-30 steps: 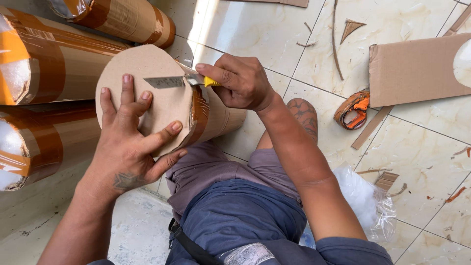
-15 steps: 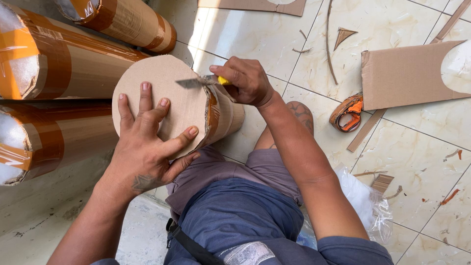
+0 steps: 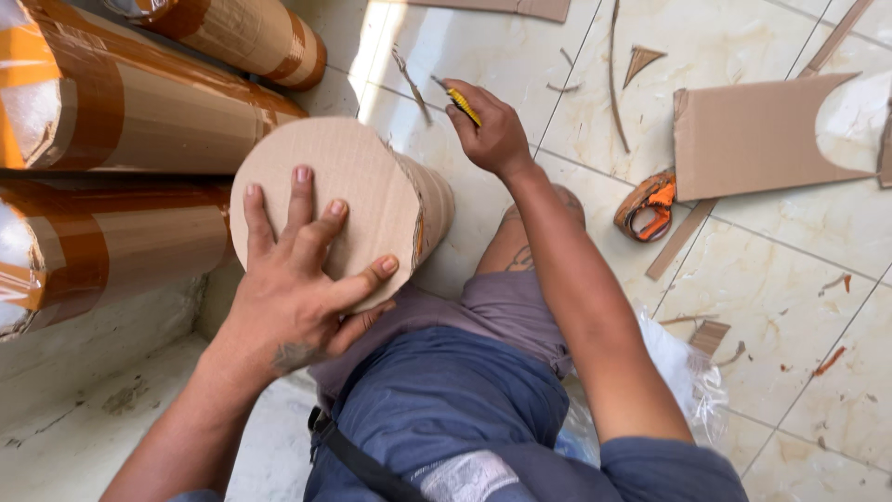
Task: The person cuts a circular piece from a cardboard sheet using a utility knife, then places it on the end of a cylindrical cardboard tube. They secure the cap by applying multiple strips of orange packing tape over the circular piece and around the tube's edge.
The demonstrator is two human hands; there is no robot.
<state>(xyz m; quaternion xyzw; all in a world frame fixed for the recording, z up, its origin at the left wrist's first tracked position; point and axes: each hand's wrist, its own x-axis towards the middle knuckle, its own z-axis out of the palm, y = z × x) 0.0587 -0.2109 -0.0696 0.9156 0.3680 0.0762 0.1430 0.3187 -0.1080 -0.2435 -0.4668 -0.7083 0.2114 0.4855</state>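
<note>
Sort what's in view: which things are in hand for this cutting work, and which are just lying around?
In hand:
- cardboard disc, left hand flat on it
- roll beneath it
- yellow knife in right hand

Lying about:
- wrapped rolls
- tape dispenser
- cut cardboard sheet
- offcut strips

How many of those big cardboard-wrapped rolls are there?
4: one under the left hand with the cardboard disc, two stacked at left, one at top. More may lie out of frame.

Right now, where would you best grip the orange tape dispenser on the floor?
Grip the orange tape dispenser by its looped handle, coming from above. It lies flat on the tile floor beside a cardboard strip, so the open loop faces up.
</note>
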